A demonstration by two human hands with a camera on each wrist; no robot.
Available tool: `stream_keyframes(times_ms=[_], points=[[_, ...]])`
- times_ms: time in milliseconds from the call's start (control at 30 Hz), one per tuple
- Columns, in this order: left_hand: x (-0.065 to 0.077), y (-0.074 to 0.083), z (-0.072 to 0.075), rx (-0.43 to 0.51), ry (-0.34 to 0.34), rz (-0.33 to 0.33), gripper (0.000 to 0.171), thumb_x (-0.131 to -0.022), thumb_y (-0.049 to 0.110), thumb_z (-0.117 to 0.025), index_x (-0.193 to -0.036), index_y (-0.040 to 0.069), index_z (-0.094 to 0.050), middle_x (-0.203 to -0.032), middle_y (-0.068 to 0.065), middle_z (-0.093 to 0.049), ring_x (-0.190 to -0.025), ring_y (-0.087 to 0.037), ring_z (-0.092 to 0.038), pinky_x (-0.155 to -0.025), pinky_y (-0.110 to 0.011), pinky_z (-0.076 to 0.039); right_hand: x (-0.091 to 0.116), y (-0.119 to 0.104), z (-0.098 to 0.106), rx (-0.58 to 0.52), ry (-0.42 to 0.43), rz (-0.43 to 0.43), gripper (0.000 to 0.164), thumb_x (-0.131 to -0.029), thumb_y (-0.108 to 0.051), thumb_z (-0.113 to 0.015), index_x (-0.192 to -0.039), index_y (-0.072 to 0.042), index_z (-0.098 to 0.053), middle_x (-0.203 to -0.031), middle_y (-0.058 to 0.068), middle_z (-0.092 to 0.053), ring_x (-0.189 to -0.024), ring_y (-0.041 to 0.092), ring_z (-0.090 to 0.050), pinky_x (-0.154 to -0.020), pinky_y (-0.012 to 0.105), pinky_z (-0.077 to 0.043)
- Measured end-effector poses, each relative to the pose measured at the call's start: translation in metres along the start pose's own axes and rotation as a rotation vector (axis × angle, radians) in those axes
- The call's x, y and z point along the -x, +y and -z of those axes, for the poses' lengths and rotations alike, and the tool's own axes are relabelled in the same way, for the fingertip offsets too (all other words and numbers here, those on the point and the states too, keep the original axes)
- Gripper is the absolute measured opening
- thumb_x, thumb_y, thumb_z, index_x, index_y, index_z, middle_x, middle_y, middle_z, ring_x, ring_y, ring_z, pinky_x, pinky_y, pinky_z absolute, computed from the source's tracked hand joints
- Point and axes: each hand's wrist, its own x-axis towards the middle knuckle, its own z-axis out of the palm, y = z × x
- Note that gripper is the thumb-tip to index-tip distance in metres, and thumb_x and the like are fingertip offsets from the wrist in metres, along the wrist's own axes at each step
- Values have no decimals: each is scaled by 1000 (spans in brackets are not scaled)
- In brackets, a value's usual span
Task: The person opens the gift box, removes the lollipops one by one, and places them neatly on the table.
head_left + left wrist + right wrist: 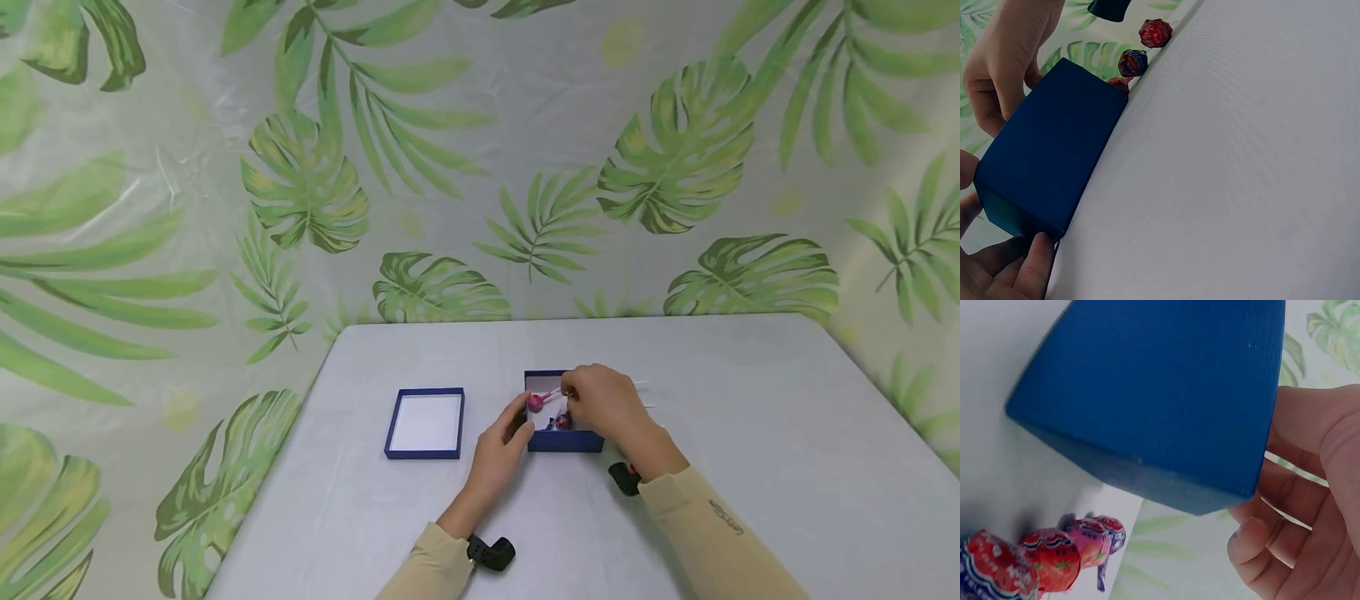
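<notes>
We see the left hand (498, 454) holding the left side of the blue box (566, 441), with at least 2 lollipops (536, 403) inside and the white-lined lid (423, 455) lying to its left. The right hand (603, 404) bends its fingers into the box, though we cannot tell whether they pinch anything. More wrapped sweets (1132, 63) lie beyond the box's right side.

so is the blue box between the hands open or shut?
Open: the head view looks past the front wall of the blue box into its pale inside, where a wrapped candy shows.
</notes>
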Motion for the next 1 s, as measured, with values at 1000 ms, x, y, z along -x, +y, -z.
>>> stream_keyframes(times_ms=[1000], points=[[-1, -2, 0, 9, -3, -1, 49, -102, 36, -57, -151, 35, -48, -151, 13, -46, -139, -14, -43, -114, -36, -37, 20, 19, 29, -110, 139, -51, 14, -89, -10, -70, -97, -15, -81, -92, 0, -73, -79, 19, -61, -67, 42, -54]])
